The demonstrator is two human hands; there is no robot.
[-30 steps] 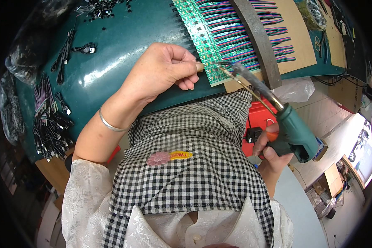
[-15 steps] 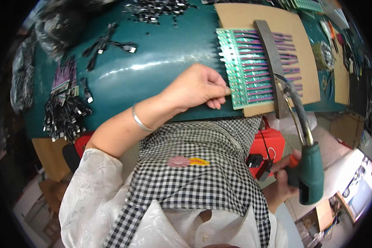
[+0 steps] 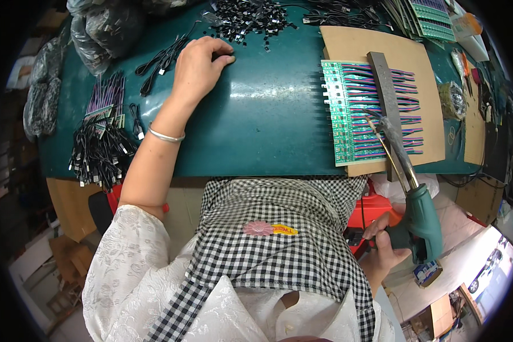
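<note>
My left hand [image 3: 199, 67] is over the green mat at the far side, just short of a pile of small black connectors with metal ends [image 3: 248, 24]. Its fingers are curled, with a gap between thumb and forefinger, and I see nothing in them. My right hand [image 3: 383, 248] is closed round the grip of a green soldering gun [image 3: 424, 219], low at the right. The gun's metal nozzle and thin feed tube reach up over a green circuit-board panel [image 3: 339, 137]. Purple, blue and dark wires [image 3: 362, 121] run rightward from the panel, under a grey bar [image 3: 389, 94].
The panel lies on a brown board [image 3: 430, 108]. Left on the mat [image 3: 256, 125] are bundled black cables [image 3: 100, 148] and plastic bags [image 3: 105, 37]. Black cables [image 3: 168, 57] lie beyond my left hand. More green panels [image 3: 433, 20] and a solder-wire roll [image 3: 453, 100] are at the right.
My left hand has moved from the panel's left edge far left and away, to the connector pile. The soldering gun's tip has shifted left, off the bar onto the wires. The view has shifted slightly.
</note>
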